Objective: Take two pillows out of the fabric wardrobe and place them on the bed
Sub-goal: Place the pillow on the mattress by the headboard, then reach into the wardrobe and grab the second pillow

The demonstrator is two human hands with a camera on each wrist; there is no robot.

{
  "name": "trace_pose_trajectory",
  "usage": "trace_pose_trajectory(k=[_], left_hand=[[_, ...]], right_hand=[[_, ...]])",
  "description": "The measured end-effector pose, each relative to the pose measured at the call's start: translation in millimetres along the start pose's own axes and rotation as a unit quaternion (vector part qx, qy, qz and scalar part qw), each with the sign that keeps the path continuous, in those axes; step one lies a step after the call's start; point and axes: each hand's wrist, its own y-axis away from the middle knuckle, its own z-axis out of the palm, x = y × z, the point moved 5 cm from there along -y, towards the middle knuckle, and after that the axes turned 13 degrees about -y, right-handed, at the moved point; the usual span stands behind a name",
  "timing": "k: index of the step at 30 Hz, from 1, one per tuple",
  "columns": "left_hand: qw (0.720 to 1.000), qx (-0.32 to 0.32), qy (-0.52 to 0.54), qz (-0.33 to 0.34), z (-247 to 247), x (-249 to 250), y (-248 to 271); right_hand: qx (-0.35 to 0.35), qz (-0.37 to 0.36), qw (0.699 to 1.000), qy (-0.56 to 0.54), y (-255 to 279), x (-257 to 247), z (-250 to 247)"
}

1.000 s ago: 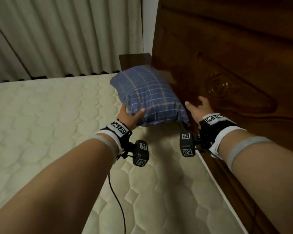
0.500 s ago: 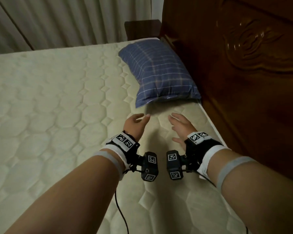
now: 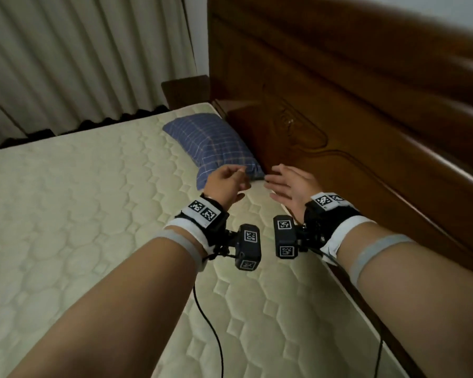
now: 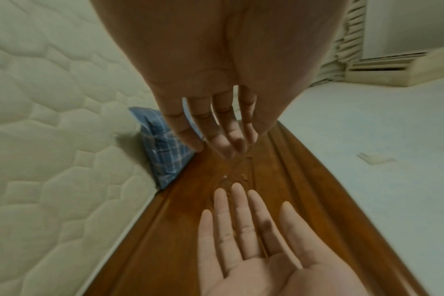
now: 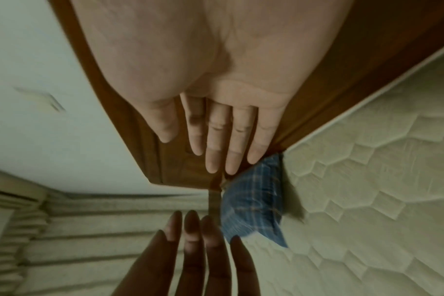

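**Hands drawn back, pillow left by the headboard**

Both hands have pulled back from the pillow since half a second ago, and the pillow now sits higher and smaller in the head view, just above centre.

That pillow [image 3: 212,144] is a soft, plump rectangle in blue cloth with a thin pale check. It lies flat on the bed [image 3: 79,214], whose cream mattress is quilted in raised hexagons. Its long axis runs from the upper left of the frame down toward the centre, along the foot of the headboard [image 3: 352,118], a dark, glossy carved wood panel; its right edge lies against that wood.

At frame centre, the left hand [image 3: 225,184] hangs empty, fingers loose and a little curled, its tips overlapping the pillow's near corner in the picture; contact cannot be told. Just right of it, the right hand [image 3: 294,186] is empty too, fingers straight and slightly spread. Pleated pale curtains [image 3: 79,55] fill the upper left.
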Motion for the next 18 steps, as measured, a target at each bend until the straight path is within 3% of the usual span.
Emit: trace_pose_trajectory(k=[4, 9, 13, 18], left_hand=[[0.996, -0.068, 0.002, 0.061, 24, 75, 86], [0.971, -0.192, -0.027, 0.137, 91, 129, 218], [0.921, -0.349, -0.014, 0.175, 170, 152, 360], [0.837, -0.512, -0.032, 0.191, 244, 143, 555]], right_hand=[[0.065, -0.061, 0.996, -0.026, 118, -59, -23], [0.157, -0.167, 0.972, -0.055, 298, -98, -83], [0.248, -0.228, 0.938, -0.081, 450, -100, -154], [0.381, -0.284, 0.870, -0.133, 644, -70, -236]])
